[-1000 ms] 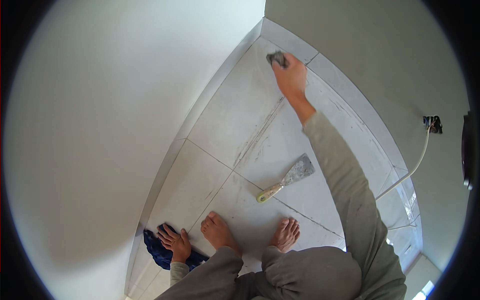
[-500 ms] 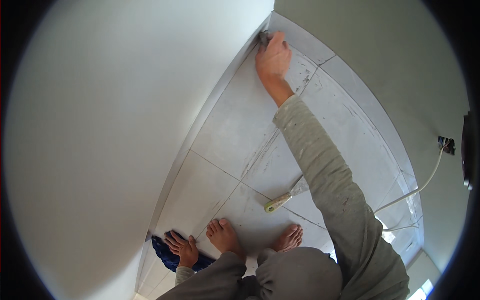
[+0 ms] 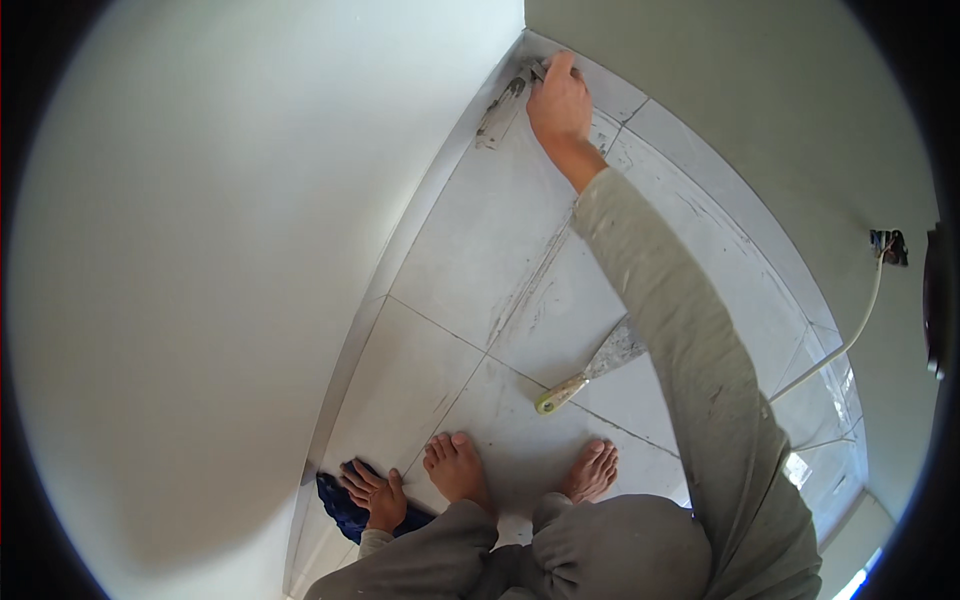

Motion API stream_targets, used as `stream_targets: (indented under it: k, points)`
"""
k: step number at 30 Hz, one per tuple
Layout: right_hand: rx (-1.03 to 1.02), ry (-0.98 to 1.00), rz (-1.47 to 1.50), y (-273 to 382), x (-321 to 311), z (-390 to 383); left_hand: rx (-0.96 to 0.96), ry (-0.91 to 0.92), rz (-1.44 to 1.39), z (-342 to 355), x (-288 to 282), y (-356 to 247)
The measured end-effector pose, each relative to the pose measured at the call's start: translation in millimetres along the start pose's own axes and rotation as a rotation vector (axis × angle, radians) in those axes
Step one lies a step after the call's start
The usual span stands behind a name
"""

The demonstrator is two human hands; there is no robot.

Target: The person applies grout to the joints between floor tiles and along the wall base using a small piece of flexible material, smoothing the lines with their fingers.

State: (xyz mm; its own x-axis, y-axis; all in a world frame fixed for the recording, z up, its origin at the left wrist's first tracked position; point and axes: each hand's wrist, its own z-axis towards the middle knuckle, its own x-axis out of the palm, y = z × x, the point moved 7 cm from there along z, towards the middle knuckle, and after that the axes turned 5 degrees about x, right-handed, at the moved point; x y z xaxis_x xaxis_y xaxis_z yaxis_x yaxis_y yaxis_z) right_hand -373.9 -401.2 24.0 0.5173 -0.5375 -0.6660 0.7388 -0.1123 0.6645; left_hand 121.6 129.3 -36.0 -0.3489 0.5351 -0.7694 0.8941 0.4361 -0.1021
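Observation:
My right hand (image 3: 560, 105) reaches to the far corner of the tiled floor, fingers closed round a small dark grey object, largely hidden under them, against the tiles at the skirting (image 3: 600, 75). Dark grout smears (image 3: 492, 128) mark the tile beside it. A putty knife (image 3: 560, 394) with a grimy blade and a pale yellow-green handle lies between my feet and my right arm, its blade partly under the sleeve in view. At the lower left, my left hand (image 3: 375, 492) rests with fingers spread on a dark blue cloth (image 3: 342, 510) beside the left wall.
A white wall (image 3: 220, 250) runs along the left and a greenish-grey wall (image 3: 760, 110) along the right, meeting at the corner. A white cable (image 3: 857, 330) hangs from an open socket box (image 3: 888, 247) down to the floor. My bare feet (image 3: 458, 467) are on the tiles.
My right hand has moved up into the corner with the grey object, and dark smears now show on the tile beside the left skirting there. My left hand stays on the cloth.

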Motion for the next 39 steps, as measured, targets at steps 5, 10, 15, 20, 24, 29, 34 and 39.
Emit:
stream_targets:
  k: [5,10,15,20,24,29,34,39]
  points:
    - [0.02,0.056,0.032,-7,23,-6,0.002,-0.028,0.045,-1,7,9]
    - [-0.097,0.249,0.14,29,31,-87,0.024,-0.037,0.059,-2,5,13]
    - [-0.111,0.398,0.33,79,17,-174,0.013,-0.031,0.063,-3,7,18]
    - [-0.062,0.172,0.289,45,2,-97,-0.005,0.004,0.042,-2,0,6]
    - [-0.114,0.122,-0.051,33,23,-85,0.028,0.019,0.067,0,3,-3]
    - [-0.272,0.216,-0.048,75,30,-181,0.028,-0.003,0.07,-2,4,6]
    - [-0.149,0.392,0.33,78,17,-180,-0.017,0.026,0.054,1,7,8]
    - [-0.04,-0.021,0.076,-5,-4,-21,0.034,-0.015,0.032,0,10,3]
